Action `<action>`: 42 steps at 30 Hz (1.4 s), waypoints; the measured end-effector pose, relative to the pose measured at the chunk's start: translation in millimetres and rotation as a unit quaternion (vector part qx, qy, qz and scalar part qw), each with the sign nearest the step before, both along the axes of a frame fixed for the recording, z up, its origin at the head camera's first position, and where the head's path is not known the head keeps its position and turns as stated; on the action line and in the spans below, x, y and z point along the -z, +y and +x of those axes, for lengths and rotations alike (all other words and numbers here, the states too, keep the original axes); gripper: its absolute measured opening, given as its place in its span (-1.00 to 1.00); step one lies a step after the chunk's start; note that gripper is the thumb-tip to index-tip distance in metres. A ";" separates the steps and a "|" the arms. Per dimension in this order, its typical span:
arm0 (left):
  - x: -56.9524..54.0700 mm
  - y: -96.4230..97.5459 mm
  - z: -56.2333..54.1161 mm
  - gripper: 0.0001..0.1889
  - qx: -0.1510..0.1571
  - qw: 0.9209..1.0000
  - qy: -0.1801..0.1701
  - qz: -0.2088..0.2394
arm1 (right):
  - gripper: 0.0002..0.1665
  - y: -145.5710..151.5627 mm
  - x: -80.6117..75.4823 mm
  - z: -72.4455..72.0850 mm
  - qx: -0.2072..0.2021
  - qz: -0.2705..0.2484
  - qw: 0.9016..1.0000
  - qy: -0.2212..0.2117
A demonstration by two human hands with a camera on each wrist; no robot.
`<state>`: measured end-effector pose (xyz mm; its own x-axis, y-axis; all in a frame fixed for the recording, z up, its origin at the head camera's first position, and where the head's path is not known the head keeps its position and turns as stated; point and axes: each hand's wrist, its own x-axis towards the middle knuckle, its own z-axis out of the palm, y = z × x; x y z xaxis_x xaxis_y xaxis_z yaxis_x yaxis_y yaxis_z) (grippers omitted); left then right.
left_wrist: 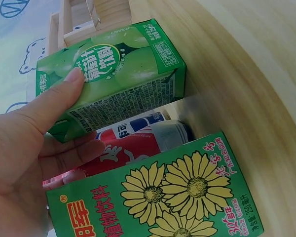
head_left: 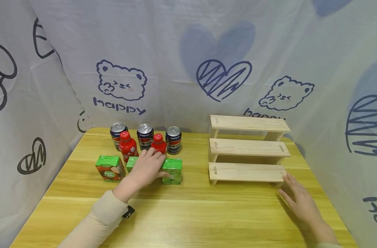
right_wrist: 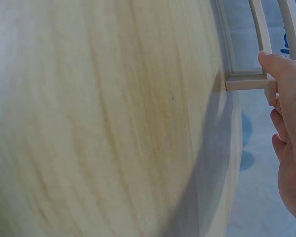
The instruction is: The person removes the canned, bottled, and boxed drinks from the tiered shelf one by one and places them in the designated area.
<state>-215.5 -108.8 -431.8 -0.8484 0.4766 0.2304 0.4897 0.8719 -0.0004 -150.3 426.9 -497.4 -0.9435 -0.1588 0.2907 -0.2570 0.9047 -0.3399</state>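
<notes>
My left hand (head_left: 148,165) grips a green grape juice carton (left_wrist: 103,74), the thumb on its front face and the fingers behind. In the head view that carton (head_left: 173,174) is rightmost in the front row. Beside it stands a green carton with yellow flowers (left_wrist: 187,192), mostly hidden by the hand in the head view. A red bottle (head_left: 158,143) is just behind the left fingers. On the right, my right hand (head_left: 300,199) touches the right end of the lowest tier of a three-tier wooden shelf (head_left: 247,172), fingers extended along its corner.
A red-and-green juice carton (head_left: 111,168) stands at the row's left end, with another red bottle (head_left: 128,146) behind it. Dark blue cans stand at the back, the rightmost can (head_left: 174,141) by the cloth backdrop (head_left: 176,86). All rests on a wooden table (head_left: 188,213).
</notes>
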 end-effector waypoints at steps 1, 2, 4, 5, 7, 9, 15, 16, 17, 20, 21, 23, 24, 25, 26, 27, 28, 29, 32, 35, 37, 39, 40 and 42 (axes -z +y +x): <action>0.0 -0.2 0.2 -0.26 0.001 1.000 0.001 0.000 | -0.27 0.0 0.0 0.2 -0.001 0.000 1.000 0.000; 0.1 -0.3 0.4 -0.26 0.001 1.000 0.003 0.001 | -0.27 0.0 0.1 0.3 -0.001 0.000 1.000 0.000; 0.4 -0.4 0.4 -0.25 0.002 1.000 0.007 0.002 | -0.28 0.1 0.4 0.6 -0.002 0.001 1.000 0.002; 0.6 -0.5 0.4 -0.25 0.003 1.000 0.009 0.003 | -0.28 0.2 0.7 0.7 -0.002 0.001 1.000 0.002; 1.1 -0.6 0.1 -0.26 0.003 1.000 0.013 0.004 | -0.28 0.3 1.2 0.9 -0.004 0.002 1.000 0.003; 1.5 -0.8 0.1 -0.27 0.004 1.000 0.017 0.005 | -0.28 0.3 1.6 1.1 -0.007 0.003 1.000 0.006; 1.9 -1.1 0.6 -0.30 0.011 0.999 0.031 0.003 | -0.28 -0.5 2.2 2.0 -0.010 0.008 1.000 0.010; 2.1 -1.2 0.5 -0.30 0.013 0.999 0.032 0.002 | -0.28 -0.8 2.0 2.1 -0.011 0.008 1.000 0.009; 2.4 -1.3 0.3 -0.30 0.014 0.999 0.034 0.001 | -0.28 -1.2 1.7 2.2 -0.011 0.008 1.000 0.009; 3.3 -2.1 -0.1 -0.30 0.015 0.999 0.035 0.000 | -0.28 -2.0 0.7 1.5 -0.011 0.005 1.000 0.007; 3.6 -2.4 -0.2 -0.30 0.015 0.999 0.034 0.001 | -0.28 -2.2 0.4 1.2 -0.011 0.005 1.000 0.008; 4.1 -2.6 -0.3 -0.29 0.014 0.999 0.034 0.003 | -0.28 -2.4 -0.2 0.7 -0.010 0.003 1.000 0.008; 4.3 -2.7 -0.3 -0.28 0.013 0.999 0.033 0.005 | -0.28 -2.5 -0.4 0.6 -0.009 0.003 1.000 0.007; 4.5 -2.6 -0.2 -0.28 0.012 0.999 0.033 0.006 | -0.28 -2.7 -0.6 1.0 -0.009 0.004 1.000 0.008; 4.8 -2.7 0.0 -0.27 0.012 0.999 0.033 0.007 | -0.28 -2.8 -0.9 1.0 -0.008 0.004 1.000 0.007; 5.0 -2.5 0.1 -0.27 0.011 0.999 0.033 0.009 | -0.29 -2.9 -1.1 0.9 -0.007 0.002 1.000 0.007; 5.1 -2.7 0.3 -0.26 0.011 0.999 0.034 0.010 | -0.29 -3.2 -1.6 0.3 -0.006 0.001 1.000 0.007; 5.2 -3.0 0.5 -0.26 0.011 0.999 0.036 0.011 | -0.29 -3.6 -2.0 -0.1 -0.006 0.002 1.000 0.007; 4.7 -4.0 1.2 -0.24 0.010 0.999 0.038 0.014 | -0.28 -4.4 -2.7 -1.1 -0.005 0.009 1.000 0.011; 2.2 -4.9 2.7 -0.23 0.012 0.999 0.046 0.021 | -0.27 -4.6 -3.8 -1.4 -0.004 0.026 1.000 0.006; -1.3 -5.8 4.0 -0.24 0.015 0.998 0.052 0.030 | -0.26 -3.8 -5.3 -2.0 -0.003 0.035 0.999 -0.003; -6.4 -7.0 6.1 -0.26 0.016 0.997 0.059 0.040 | -0.26 -3.3 -8.0 -2.4 -0.002 0.043 0.999 -0.017; -9.7 -7.9 7.3 -0.28 0.016 0.997 0.062 0.045 | -0.26 -3.0 -9.5 -2.7 -0.002 0.045 0.999 -0.023; -16.9 -10.2 10.1 -0.31 0.015 0.996 0.066 0.052 | -0.26 -2.8 -13.4 -3.4 -0.004 0.046 0.998 -0.034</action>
